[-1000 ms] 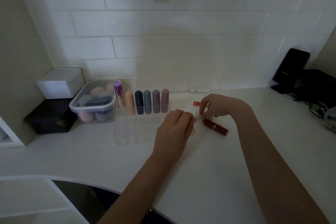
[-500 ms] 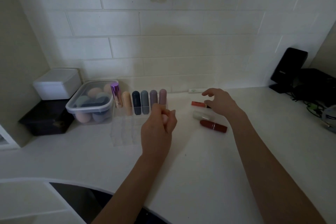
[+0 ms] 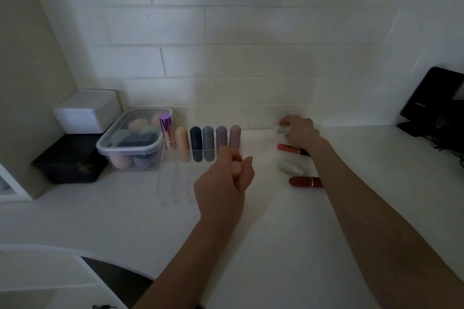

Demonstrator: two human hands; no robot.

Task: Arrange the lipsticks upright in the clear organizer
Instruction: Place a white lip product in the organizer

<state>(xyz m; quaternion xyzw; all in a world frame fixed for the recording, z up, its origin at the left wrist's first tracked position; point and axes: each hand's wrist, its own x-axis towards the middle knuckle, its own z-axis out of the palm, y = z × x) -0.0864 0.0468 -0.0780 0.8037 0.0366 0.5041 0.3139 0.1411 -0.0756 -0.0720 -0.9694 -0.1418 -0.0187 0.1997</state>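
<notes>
The clear organizer [image 3: 175,184] stands left of centre with several lipsticks upright in its back row: metallic purple [image 3: 167,130], peach [image 3: 182,145], navy [image 3: 195,143], grey [image 3: 208,142], mauve [image 3: 221,137] and pink [image 3: 235,136]. My left hand [image 3: 224,183] hovers over the organizer's right end, fingers curled, nothing visible in it. My right hand [image 3: 300,132] is at the wall, fingers pinched on a small white tube [image 3: 279,129]. Lying on the counter below it are a coral gloss tube [image 3: 288,147], a pearly white lipstick [image 3: 291,167] and a red lipstick [image 3: 305,181].
A lidded clear tub of makeup sponges [image 3: 130,143] touches the organizer's left side. A white box [image 3: 88,110] sits on a black box [image 3: 67,163] in the left corner. A black device [image 3: 431,98] and cables are at the far right.
My left hand lifted off the counter and moved left over the organizer. My right hand moved from the lying lipsticks back to the wall and closed on the white tube.
</notes>
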